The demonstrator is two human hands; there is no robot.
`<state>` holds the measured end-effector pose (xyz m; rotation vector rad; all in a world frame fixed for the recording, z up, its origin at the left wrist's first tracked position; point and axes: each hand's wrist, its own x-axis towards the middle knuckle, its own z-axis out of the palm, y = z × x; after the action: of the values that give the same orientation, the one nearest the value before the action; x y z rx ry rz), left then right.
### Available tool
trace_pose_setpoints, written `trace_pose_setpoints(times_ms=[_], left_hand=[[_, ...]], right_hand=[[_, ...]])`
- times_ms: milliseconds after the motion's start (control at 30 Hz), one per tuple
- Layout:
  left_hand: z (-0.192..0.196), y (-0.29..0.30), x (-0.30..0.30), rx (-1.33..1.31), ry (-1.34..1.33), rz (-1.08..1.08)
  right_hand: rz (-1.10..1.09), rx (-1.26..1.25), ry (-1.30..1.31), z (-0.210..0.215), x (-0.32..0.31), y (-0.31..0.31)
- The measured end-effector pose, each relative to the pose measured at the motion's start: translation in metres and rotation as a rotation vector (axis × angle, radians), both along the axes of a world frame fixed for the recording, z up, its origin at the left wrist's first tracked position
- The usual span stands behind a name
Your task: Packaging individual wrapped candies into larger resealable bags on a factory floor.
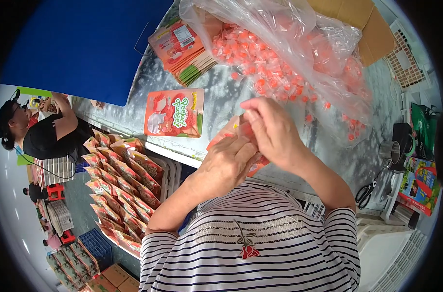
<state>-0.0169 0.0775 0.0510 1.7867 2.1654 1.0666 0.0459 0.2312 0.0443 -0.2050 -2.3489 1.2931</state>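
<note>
The left hand (225, 163) grips a pink-orange pouch (223, 132) at the near edge of the grey worktop (221, 97), slanting from ten to four o'clock. The curled right hand (276, 136) overlaps it, nearer the clear-wrapped red pieces (241, 47) at twelve o'clock; its grip I cannot tell.

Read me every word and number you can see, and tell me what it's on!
I won't copy out words, but here's where print shows:
Flat red pouch: big white-and-green letters, turned sideways, clear enough to read.
Pouch stack: small white label, too tiny to read.
Standing pouches: lettering, too small and angled.
Pouch at the left hand: mostly covered, nothing readable.
</note>
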Motion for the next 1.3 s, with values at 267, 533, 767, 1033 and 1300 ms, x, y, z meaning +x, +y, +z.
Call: trace_pose_setpoints(times_ms=[267, 533, 767, 1033, 1300], left_hand=[[-0.001, -0.006, -0.001, 0.041, 0.019, -0.062], [0.021, -0.028, -0.006, 0.069, -0.016, 0.181], [0.022, -0.044, -0.012, 0.079, -0.125, 0.401], [0.031, -0.069, -0.027, 0.098, -0.072, 0.591], [0.022, -0.076, -0.028, 0.071, -0.148, 0.632]], right_hand=[[0.162, -0.058, 0.101, -0.007, 0.014, -0.006], [-0.309, 0.432, -0.15, -0.123, 0.006, 0.095], [-0.143, 0.473, -0.213, -0.136, 0.039, 0.075], [-0.513, -0.223, -0.151, -0.126, 0.088, 0.11], [-0.504, -0.119, -0.147, -0.123, 0.09, 0.107]])
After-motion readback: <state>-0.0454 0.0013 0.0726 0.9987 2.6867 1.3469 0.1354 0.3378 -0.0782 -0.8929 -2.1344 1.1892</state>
